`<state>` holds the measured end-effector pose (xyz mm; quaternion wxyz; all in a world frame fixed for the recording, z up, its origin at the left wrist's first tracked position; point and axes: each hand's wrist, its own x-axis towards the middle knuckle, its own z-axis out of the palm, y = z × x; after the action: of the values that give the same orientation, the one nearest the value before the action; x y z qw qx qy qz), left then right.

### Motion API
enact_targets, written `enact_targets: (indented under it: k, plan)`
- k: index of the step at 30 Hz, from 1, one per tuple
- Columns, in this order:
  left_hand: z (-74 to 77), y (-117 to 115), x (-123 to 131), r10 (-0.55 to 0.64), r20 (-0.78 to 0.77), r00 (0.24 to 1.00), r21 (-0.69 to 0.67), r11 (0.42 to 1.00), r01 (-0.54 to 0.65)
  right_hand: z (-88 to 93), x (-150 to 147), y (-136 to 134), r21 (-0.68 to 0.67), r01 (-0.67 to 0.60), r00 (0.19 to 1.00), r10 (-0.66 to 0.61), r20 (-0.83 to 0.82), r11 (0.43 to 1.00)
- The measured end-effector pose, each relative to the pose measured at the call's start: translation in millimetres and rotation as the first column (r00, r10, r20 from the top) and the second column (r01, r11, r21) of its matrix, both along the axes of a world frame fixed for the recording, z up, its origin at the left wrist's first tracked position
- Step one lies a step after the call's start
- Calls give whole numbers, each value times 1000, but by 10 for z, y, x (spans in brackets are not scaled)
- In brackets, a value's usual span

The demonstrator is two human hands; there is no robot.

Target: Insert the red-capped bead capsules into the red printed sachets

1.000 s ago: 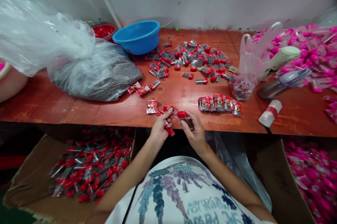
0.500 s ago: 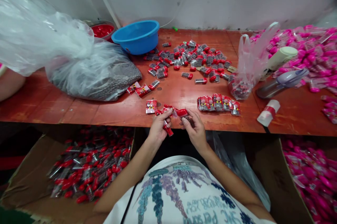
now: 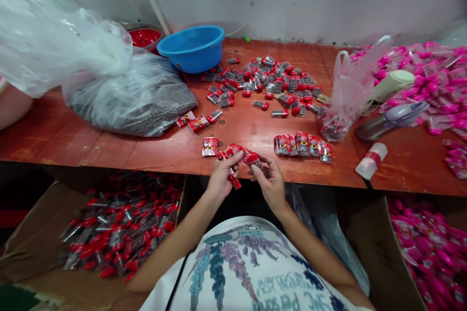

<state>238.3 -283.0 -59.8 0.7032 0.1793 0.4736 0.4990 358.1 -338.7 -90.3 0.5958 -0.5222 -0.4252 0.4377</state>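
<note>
My left hand [image 3: 222, 174] is closed around several small red printed packets [image 3: 235, 182] at the table's front edge. My right hand [image 3: 270, 180] pinches a small red-capped clear container [image 3: 251, 157] with dark contents. Red film from the left hand's packets meets the container's cap; whether the cap is inside a packet I cannot tell. One flat packet [image 3: 209, 146] lies just beyond my left hand. To the right lies an overlapping row of filled red packets [image 3: 302, 144].
Many red-capped containers [image 3: 270, 80] are heaped behind my hands. A blue basin [image 3: 193, 50] and a plastic bag of dark grains [image 3: 138, 97] stand left. Right are a tied bag [image 3: 335, 121], a bottle [image 3: 383, 121], a white roll [image 3: 372, 160] and pink containers [image 3: 438, 72].
The container in my right hand has moved slightly left, against the packet film in my left hand. The camera view has shifted slightly.
</note>
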Motion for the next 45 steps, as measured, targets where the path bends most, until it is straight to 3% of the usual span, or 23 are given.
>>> enact_targets:
  k: [8,15,22,25,29,32,35,38,41,45]
  plan:
    - [-21,-29,8,-46,-50,998,92,994,50,25,10,13,-89,-129,981,114,-156,988]
    - [-30,-28,3,-94,-128,987,167,979,115,7,43,62,-102,-88,990,76,-121,991]
    - [-72,-10,-31,-114,-243,963,223,960,170,-27,13,72,-19,26,996,-28,-85,999]
    - [-57,-6,-43,-162,-234,959,240,946,218,-6,7,81,-70,-19,982,6,-187,997]
    - [-46,-1,-45,-204,-208,956,223,942,250,8,7,100,-131,-67,955,25,-295,989]
    - [-60,20,-45,-148,-221,964,212,958,196,-34,25,105,-66,-46,984,34,-174,997]
    - [-68,38,-29,-63,-256,965,207,971,118,-102,54,108,-7,-102,994,102,-46,995]
    - [-55,24,21,-90,-278,956,183,972,144,-146,59,119,1,-89,996,89,5,996]
    - [-41,0,63,-169,-270,948,182,958,222,-141,67,137,-15,-81,996,81,-34,997]
    - [-47,7,36,-175,-264,949,151,964,219,-124,147,173,-23,-206,962,199,-187,978]
